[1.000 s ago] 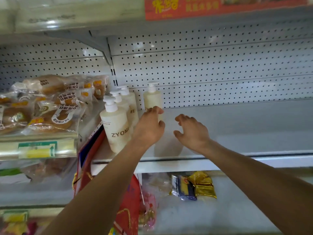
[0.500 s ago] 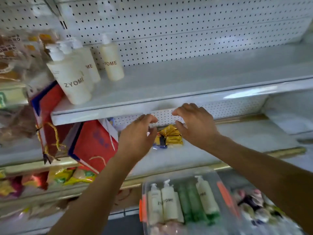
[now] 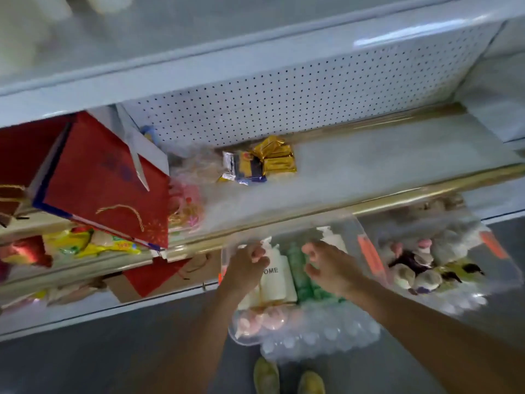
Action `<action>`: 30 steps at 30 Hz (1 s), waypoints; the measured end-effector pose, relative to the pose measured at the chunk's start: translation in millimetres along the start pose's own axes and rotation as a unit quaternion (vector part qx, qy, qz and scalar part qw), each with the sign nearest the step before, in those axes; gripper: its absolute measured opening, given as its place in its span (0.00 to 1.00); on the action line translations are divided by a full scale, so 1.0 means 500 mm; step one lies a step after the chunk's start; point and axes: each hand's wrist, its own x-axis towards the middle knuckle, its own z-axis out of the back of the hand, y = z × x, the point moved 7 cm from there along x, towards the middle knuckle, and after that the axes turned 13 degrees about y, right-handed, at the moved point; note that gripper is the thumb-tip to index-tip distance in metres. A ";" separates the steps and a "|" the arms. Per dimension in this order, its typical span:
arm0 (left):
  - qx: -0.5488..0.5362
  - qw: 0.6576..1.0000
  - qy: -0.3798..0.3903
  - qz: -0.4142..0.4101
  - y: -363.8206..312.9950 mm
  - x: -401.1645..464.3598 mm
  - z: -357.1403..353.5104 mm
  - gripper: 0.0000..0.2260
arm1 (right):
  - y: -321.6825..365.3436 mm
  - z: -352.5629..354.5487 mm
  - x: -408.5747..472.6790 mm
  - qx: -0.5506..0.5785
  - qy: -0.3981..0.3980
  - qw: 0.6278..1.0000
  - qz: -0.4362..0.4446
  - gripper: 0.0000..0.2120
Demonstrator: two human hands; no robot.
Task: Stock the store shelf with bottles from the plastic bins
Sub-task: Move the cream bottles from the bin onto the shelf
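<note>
A clear plastic bin stands on the floor below the shelves. In it lie cream pump bottles, one lettered "OME", green bottles and pink items. My left hand is down in the bin, its fingers curled against the pump neck of the lettered bottle; blur hides whether they grip it. My right hand hovers over the green bottles with fingers apart and nothing in it. The white upper shelf runs across the top, with blurred cream bottles at its left end.
A second clear bin of mixed bottles sits to the right. Red gift bags lean over the middle shelf's left part, gold snack packets lie mid-shelf. Bubble wrap spills from the first bin. My shoes stand on the grey floor.
My view and both hands dropped from the upper shelf, past the middle shelf, down into the bin. The left hand's fingers have curled at a cream bottle's pump.
</note>
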 end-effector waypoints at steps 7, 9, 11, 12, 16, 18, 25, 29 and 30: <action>-0.047 0.988 0.059 0.131 0.155 0.129 -0.067 0.16 | -0.050 -0.215 0.151 0.199 0.098 0.972 -0.081 0.25; -0.049 0.984 0.080 0.153 0.170 0.152 -0.083 0.15 | -0.054 -0.255 0.180 0.240 0.109 0.959 -0.100 0.26; -0.075 0.980 0.078 0.168 0.180 0.171 -0.088 0.15 | -0.057 -0.281 0.203 0.276 0.107 0.949 -0.113 0.27; -0.106 0.975 0.073 0.180 0.182 0.176 -0.088 0.16 | -0.059 -0.291 0.212 0.293 0.107 0.943 -0.119 0.27; -0.185 0.962 0.062 0.189 0.179 0.187 -0.084 0.14 | -0.058 -0.319 0.239 0.348 0.105 0.921 -0.138 0.26; -0.241 0.948 0.079 0.194 0.183 0.183 -0.087 0.11 | -0.053 -0.326 0.247 0.355 0.101 0.918 -0.145 0.31; -0.231 0.953 0.106 0.163 0.210 0.192 -0.091 0.11 | -0.047 -0.327 0.254 0.335 0.090 0.921 -0.176 0.29; -0.198 0.961 0.129 0.142 0.202 0.183 -0.096 0.04 | -0.053 -0.315 0.239 0.406 0.098 0.892 -0.175 0.24; -0.192 0.963 0.131 0.136 0.200 0.178 -0.095 0.10 | -0.054 -0.310 0.230 0.425 0.103 0.882 -0.176 0.22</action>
